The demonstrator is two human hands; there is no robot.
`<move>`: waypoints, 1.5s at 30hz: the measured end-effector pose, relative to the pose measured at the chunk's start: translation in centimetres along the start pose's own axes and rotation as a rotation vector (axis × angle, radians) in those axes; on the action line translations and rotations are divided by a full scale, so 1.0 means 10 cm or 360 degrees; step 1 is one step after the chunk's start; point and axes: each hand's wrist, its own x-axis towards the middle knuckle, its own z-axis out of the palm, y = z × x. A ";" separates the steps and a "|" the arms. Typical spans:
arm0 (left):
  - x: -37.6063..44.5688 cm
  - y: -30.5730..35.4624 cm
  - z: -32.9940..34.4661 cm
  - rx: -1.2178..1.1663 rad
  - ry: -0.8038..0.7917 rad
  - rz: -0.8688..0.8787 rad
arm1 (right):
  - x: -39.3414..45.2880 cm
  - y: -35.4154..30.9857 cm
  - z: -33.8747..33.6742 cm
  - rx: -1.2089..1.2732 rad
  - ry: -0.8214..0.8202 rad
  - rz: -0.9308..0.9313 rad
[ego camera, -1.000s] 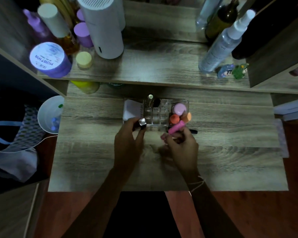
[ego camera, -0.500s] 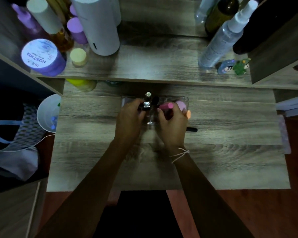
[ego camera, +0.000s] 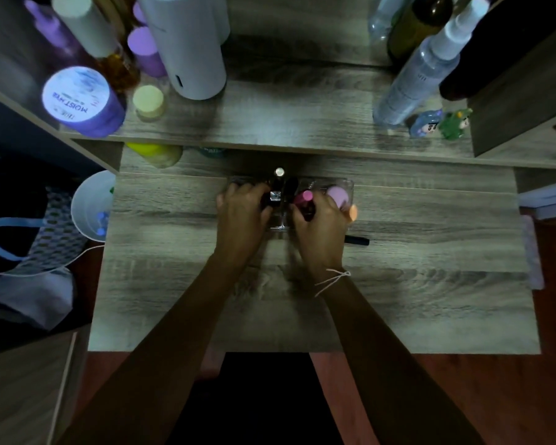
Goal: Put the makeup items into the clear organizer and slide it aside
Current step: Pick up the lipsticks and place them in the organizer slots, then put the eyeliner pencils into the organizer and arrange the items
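**Loading the organizer, both hands at work**

The clear plastic organizer (ego camera: 341, 184) sits at the far edge of the wood-grain tabletop (ego camera: 430, 284), under both hands. The left hand (ego camera: 241, 210) has its grip clenched round a dark, silver-banded tube (ego camera: 274, 196); the right hand (ego camera: 321, 226) grasps a pink lipstick tube (ego camera: 304, 199). The loading step seems underway. Just right of the right grip lies a thin black pencil (ego camera: 357, 240), probably next to be gathered before the sliding.

We're looking at a grey wood-grain table (ego camera: 430, 284): the clear organizer (ego camera: 347, 184) sits at its far middle, a black pencil (ego camera: 358, 240) lies just near-right of it, and a yellow-capped jar (ego camera: 156, 152) stands far left under the shelf (ego camera: 302, 123).
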 end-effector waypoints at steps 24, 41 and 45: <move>-0.10 -0.04 -0.11 0.0152 -0.0065 0.0080 | -0.12 0.04 -0.02 0.0061 -0.0037 0.0019; -1.28 -0.20 0.48 0.0165 -0.0362 0.0604 | -0.49 0.92 -0.43 -0.0308 0.0195 -0.0007; -1.31 -0.28 0.63 0.0356 -0.0499 0.0644 | -0.44 1.02 -0.36 -0.0485 0.0029 -0.0029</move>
